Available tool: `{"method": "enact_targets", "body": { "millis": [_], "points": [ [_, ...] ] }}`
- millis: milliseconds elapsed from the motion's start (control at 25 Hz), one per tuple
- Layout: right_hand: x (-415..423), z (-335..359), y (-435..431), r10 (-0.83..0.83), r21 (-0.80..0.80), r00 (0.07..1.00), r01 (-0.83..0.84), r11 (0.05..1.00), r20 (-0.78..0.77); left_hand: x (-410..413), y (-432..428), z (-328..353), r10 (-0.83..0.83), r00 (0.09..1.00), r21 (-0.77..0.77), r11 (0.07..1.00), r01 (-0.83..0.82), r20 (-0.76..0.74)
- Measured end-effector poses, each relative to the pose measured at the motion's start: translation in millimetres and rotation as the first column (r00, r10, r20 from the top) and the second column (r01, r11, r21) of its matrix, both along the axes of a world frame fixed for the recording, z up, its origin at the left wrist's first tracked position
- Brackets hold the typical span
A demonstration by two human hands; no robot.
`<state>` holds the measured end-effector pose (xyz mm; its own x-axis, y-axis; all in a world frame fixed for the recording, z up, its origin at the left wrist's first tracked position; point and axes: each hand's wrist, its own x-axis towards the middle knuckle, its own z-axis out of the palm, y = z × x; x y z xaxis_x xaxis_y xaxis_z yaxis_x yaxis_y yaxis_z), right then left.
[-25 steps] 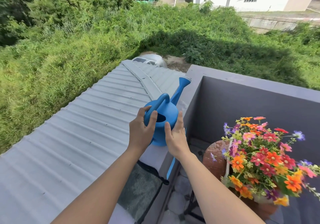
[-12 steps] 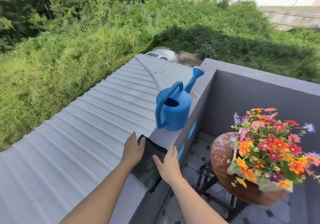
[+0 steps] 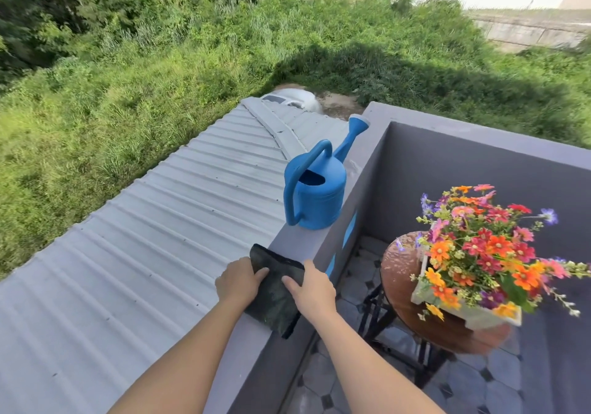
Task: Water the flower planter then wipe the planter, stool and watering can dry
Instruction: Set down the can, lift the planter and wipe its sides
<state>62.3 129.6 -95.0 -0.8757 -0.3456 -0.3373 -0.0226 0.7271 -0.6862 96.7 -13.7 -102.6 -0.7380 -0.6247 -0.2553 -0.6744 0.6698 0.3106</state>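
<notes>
A blue watering can [image 3: 316, 192] stands upright on the grey parapet ledge [image 3: 287, 237], spout pointing away. Nearer me on the ledge lies a dark cloth [image 3: 276, 295]. My left hand [image 3: 238, 282] lies on the cloth's left edge, and my right hand [image 3: 311, 288] on its right side; fingers of both press on it. To the right, a white planter [image 3: 479, 314] full of orange, red and pink flowers [image 3: 486, 247] sits on a round brown stool [image 3: 403, 272] that looks wet.
Left of the ledge a corrugated grey roof [image 3: 144, 253] slopes away, with tall grass beyond. The grey balcony wall [image 3: 463, 173] encloses the stool on two sides. The floor below is tiled [image 3: 335, 381].
Both hands left the watering can, which now stands alone on the ledge, and came down onto the dark cloth. The view has tilted down and pulled back.
</notes>
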Motion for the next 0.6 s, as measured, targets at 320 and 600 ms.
{"method": "enact_targets", "body": {
  "millis": [320,600],
  "points": [
    [29,0,67,-0.319,-0.504,0.928,0.372,0.780,0.191,12,47,42,-0.024,0.937,0.557,0.799,0.228,-0.350],
    [32,-22,159,-0.342,-0.427,0.886,0.452,0.783,0.312,19,140,11,0.316,0.924,0.927,0.364,0.090,-0.214]
  ]
}}
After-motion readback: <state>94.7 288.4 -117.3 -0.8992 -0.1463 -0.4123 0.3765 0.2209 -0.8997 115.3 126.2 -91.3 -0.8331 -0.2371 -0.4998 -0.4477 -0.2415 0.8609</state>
